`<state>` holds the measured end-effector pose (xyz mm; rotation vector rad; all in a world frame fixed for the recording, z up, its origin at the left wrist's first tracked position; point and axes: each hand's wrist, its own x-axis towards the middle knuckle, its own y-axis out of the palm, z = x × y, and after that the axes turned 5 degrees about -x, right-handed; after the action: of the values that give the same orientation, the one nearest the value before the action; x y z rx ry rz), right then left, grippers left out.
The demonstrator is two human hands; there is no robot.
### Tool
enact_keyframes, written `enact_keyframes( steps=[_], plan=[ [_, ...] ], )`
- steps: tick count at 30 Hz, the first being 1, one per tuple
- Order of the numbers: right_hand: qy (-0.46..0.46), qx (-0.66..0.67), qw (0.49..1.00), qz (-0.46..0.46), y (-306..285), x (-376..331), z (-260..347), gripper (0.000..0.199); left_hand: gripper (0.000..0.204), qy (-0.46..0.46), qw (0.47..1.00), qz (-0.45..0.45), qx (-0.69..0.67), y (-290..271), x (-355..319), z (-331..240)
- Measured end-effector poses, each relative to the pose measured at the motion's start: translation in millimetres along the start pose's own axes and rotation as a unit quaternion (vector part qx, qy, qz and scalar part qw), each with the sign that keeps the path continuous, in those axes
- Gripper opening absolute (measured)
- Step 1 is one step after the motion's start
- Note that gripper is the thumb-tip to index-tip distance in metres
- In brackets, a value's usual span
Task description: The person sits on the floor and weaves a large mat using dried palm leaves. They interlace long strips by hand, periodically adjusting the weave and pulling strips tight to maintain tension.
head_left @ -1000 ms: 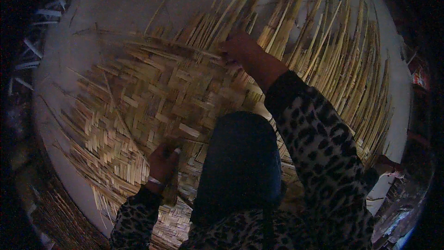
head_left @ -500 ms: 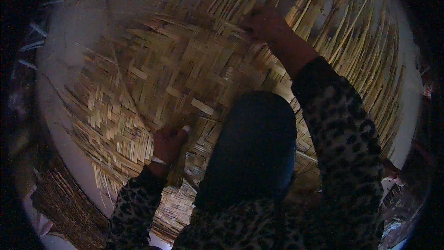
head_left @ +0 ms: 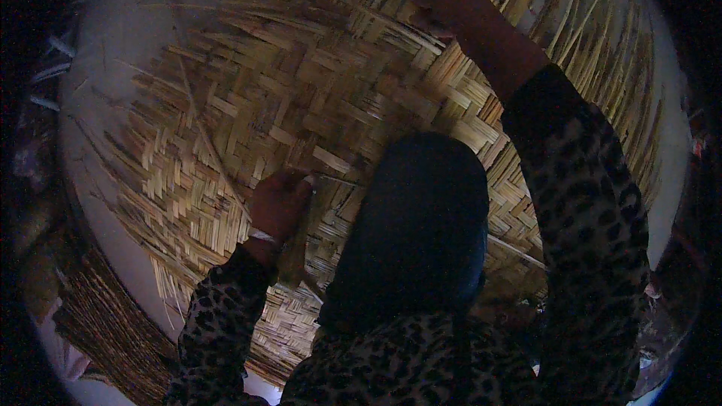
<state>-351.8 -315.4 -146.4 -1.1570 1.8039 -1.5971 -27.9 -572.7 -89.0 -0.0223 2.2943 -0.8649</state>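
Nearest, below the woven mat (head_left: 301, 105), a dark rounded knee (head_left: 421, 225) and leopard-print sleeves (head_left: 587, 203) fill the lower view. The left hand (head_left: 280, 203) rests on the mat's near part, its grip clenched around a thin strip (head_left: 335, 178) that runs toward the knee. The mat is pale straw-coloured, plaited in a herringbone of flat strips, tight at its middle. Farther up the mat, the right hand (head_left: 451, 1) has its grip closed on strips at the woven edge. Beyond that hand, loose unwoven strips (head_left: 602, 53) fan outward. Left of the mat lies bare pale floor (head_left: 113, 68); a darker woven bundle (head_left: 105, 308) sits at the mat's near-left edge.
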Motion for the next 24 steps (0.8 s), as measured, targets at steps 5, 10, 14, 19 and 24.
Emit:
enact_keyframes(
  steps=[5, 10, 14, 19, 24],
  plan=[
    [0.051, -0.033, 0.995, 0.075, -17, 13, 7, 0.025, 0.035, -0.029, 0.997, 0.024, -0.073, -7, -7, -12],
    [0.094, -0.147, 0.858, 0.483, -47, 47, 8, 0.031, 0.033, -0.025, 0.995, 0.015, -0.094, -4, -4, -3],
    [0.082, -0.149, 0.856, 0.489, -65, 52, 8, 0.029, 0.033, -0.025, 0.996, 0.014, -0.084, 1, -4, 8],
    [-0.012, -0.212, 0.895, 0.393, -61, 44, 2, 0.03, 0.025, 0.123, 0.992, -0.023, 0.026, 2, -1, 8],
    [0.086, -0.083, 0.948, 0.293, -58, 31, -19, 0.027, 0.034, -0.017, 0.998, 0.04, -0.042, -2, -3, 6]
  ],
)
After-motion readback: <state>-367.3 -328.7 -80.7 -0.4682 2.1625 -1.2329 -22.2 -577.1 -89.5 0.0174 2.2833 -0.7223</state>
